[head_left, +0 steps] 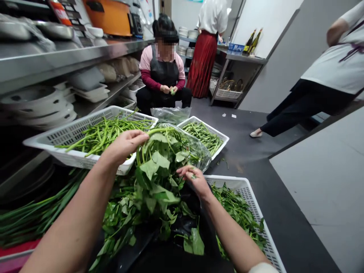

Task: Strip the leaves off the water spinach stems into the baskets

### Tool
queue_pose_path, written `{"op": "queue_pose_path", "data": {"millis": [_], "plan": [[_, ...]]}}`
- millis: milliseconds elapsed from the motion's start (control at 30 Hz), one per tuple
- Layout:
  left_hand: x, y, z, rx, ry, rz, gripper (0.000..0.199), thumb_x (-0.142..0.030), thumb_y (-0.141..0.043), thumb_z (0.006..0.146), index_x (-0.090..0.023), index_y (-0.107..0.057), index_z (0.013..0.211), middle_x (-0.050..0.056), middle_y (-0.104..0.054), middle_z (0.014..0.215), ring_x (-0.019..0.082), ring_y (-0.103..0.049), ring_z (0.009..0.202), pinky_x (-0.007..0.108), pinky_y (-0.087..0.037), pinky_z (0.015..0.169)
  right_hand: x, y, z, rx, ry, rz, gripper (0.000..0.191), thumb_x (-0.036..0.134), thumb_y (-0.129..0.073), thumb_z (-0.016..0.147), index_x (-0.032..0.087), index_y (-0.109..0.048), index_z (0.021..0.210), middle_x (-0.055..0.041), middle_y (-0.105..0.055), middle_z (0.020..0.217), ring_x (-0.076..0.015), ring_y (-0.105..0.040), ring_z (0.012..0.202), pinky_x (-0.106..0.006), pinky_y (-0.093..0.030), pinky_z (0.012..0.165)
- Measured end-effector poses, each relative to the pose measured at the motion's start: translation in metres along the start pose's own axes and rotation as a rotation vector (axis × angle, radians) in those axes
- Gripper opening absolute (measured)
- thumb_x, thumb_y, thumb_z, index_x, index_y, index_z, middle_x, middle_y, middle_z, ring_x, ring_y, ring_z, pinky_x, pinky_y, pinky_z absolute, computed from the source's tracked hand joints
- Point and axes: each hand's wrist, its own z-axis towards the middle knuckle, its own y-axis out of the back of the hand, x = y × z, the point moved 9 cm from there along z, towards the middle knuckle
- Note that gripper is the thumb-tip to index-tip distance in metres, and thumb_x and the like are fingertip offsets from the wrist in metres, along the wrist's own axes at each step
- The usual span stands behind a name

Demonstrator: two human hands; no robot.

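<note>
My left hand [127,144] is closed in a pinch on the stem end of a bunch of leafy green vines [156,163]. The stems arch to the right from its fingertips, and the broad leaves hang down in front of me. To the right of the bunch, my right hand [196,180] has its fingers curled together beside the leaves. A bit of green shows at its fingers, too small to name. Beneath lie more leafy greens [122,212] on black plastic [142,242]. A clear plastic bag [203,151] with greens lies behind the bunch.
White baskets hold trimmed stems [105,132], cut green pieces [201,134] and leafy greens [239,212]. Long green stalks [42,204] lie at left, below metal shelving [119,47]. A seated co-worker [163,72] faces me; two other people stand farther off. A wall panel [327,170] is at right.
</note>
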Motion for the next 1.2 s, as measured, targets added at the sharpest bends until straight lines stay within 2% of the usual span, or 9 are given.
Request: {"op": "queue_pose_path", "data": {"millis": [100,300,433,600,767,900,1067,1133,1200], "plan": [[0.004,0.001,-0.008,0.018,0.084,-0.075,0.018,-0.034,-0.054,0.065,-0.018,-0.049,0.056,-0.005,-0.037,0.049,0.009,-0.033,0.047,0.022,-0.022,0.048,0.032,0.007,0.005,-0.107,0.049,0.081,0.017,0.033,-0.05,0.079,0.02,-0.056,0.088,-0.0049,-0.066,0.092,-0.014,-0.06,0.071,-0.024,-0.044,0.06],[0.014,0.007,-0.024,-0.009,0.019,-0.237,0.027,-0.041,-0.064,0.056,-0.019,-0.049,0.056,-0.005,-0.041,0.049,0.008,-0.033,0.047,0.02,-0.023,0.044,0.03,-0.005,0.015,-0.061,-0.025,-0.107,0.018,0.035,-0.055,0.075,0.017,-0.055,0.071,-0.0014,-0.062,0.067,-0.0111,-0.053,0.055,-0.024,-0.042,0.055],[0.028,0.009,-0.025,0.02,0.07,-0.454,0.029,-0.038,-0.071,0.056,-0.017,-0.051,0.059,-0.006,-0.042,0.05,0.004,-0.028,0.041,0.018,-0.019,0.039,0.042,-0.007,0.005,-0.092,-0.016,0.035,0.021,0.039,-0.056,0.076,0.019,-0.053,0.071,0.0028,-0.053,0.056,-0.0091,-0.046,0.049,-0.021,-0.037,0.048],[0.047,-0.007,-0.017,-0.002,0.204,-0.816,0.022,-0.021,-0.074,0.057,-0.013,-0.056,0.067,-0.004,-0.051,0.056,0.002,-0.038,0.041,0.013,-0.026,0.037,0.087,-0.027,-0.014,0.048,0.099,0.236,0.012,0.03,-0.06,0.076,0.02,-0.062,0.081,0.0006,-0.058,0.071,-0.0084,-0.047,0.053,-0.02,-0.035,0.047],[0.05,-0.025,-0.015,-0.001,0.212,-0.882,0.022,-0.019,-0.076,0.059,-0.012,-0.057,0.067,-0.003,-0.055,0.056,0.001,-0.041,0.039,0.01,-0.029,0.034,0.12,-0.048,-0.011,0.091,0.344,-0.219,0.015,0.023,-0.056,0.079,0.019,-0.07,0.078,-0.0019,-0.058,0.071,-0.0124,-0.052,0.065,-0.025,-0.04,0.062],[0.039,-0.036,-0.022,0.097,0.149,-0.845,0.027,-0.025,-0.079,0.056,-0.012,-0.058,0.068,-0.004,-0.054,0.053,0.001,-0.04,0.039,0.009,-0.03,0.034,0.1,-0.059,0.009,0.141,0.267,-0.407,0.017,0.022,-0.055,0.077,0.017,-0.072,0.078,-0.0007,-0.055,0.065,-0.0112,-0.049,0.061,-0.025,-0.038,0.06],[0.033,-0.045,-0.031,0.145,0.136,-0.885,0.025,-0.022,-0.078,0.058,-0.012,-0.057,0.066,-0.005,-0.054,0.055,0.001,-0.042,0.042,0.008,-0.032,0.037,0.062,-0.074,0.014,0.253,0.067,-0.254,0.014,0.026,-0.06,0.069,0.015,-0.068,0.071,0.0014,-0.056,0.066,-0.0094,-0.049,0.06,-0.022,-0.037,0.058],[0.036,-0.049,-0.033,0.143,0.165,-0.937,0.019,-0.017,-0.075,0.062,-0.013,-0.057,0.067,-0.004,-0.055,0.058,0.001,-0.046,0.044,0.008,-0.034,0.039,0.042,-0.073,0.016,0.205,-0.041,-0.104,0.012,0.026,-0.059,0.066,0.015,-0.062,0.062,0.0037,-0.051,0.058,-0.0072,-0.042,0.051,-0.021,-0.033,0.052],[0.044,-0.053,-0.035,0.122,0.207,-1.007,0.013,-0.013,-0.07,0.067,-0.013,-0.058,0.069,-0.003,-0.057,0.061,0.003,-0.05,0.048,0.009,-0.038,0.041,0.017,-0.057,0.019,0.044,-0.191,0.086,0.013,0.027,-0.058,0.063,0.016,-0.055,0.056,0.0068,-0.04,0.048,-0.005,-0.03,0.042,-0.02,-0.025,0.043]]}}
